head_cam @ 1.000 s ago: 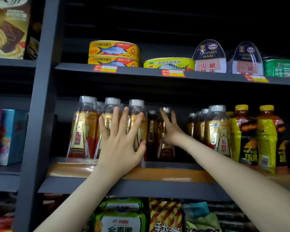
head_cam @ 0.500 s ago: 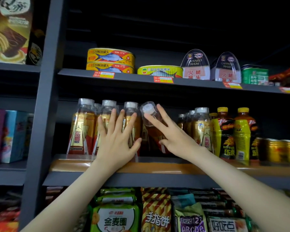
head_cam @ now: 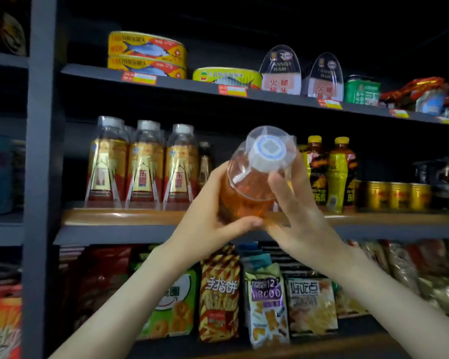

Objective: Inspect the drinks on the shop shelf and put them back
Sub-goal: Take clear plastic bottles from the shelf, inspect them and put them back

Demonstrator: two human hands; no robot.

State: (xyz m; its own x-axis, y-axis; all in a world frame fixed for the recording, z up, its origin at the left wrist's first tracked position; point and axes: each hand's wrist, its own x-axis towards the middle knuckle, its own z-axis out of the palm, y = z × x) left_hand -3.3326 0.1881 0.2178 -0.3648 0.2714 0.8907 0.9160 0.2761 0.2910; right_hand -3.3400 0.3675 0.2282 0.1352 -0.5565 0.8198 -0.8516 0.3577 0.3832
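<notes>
A clear drink bottle [head_cam: 254,182] of amber liquid is off the shelf and tilted so its white cap faces me. My left hand [head_cam: 210,224] grips its lower body from the left, thumb under it. My right hand [head_cam: 296,216] holds it from the right, fingers curled round its side. Three matching gold-and-red labelled bottles [head_cam: 145,167] stand upright at the left of the middle shelf [head_cam: 114,218], with a darker bottle [head_cam: 205,164] behind them. The held bottle's label is hidden by my hands.
Yellow-capped drinks [head_cam: 332,174] and gold cans [head_cam: 397,195] stand at the right of the same shelf. Fish tins [head_cam: 145,55] and canned ham [head_cam: 280,71] sit on the shelf above. Snack bags [head_cam: 265,307] fill the shelf below. A dark upright post [head_cam: 42,177] bounds the left.
My right hand pulled a bottle out of the row and tipped it toward me. My left hand left the standing bottles and took hold of the pulled bottle.
</notes>
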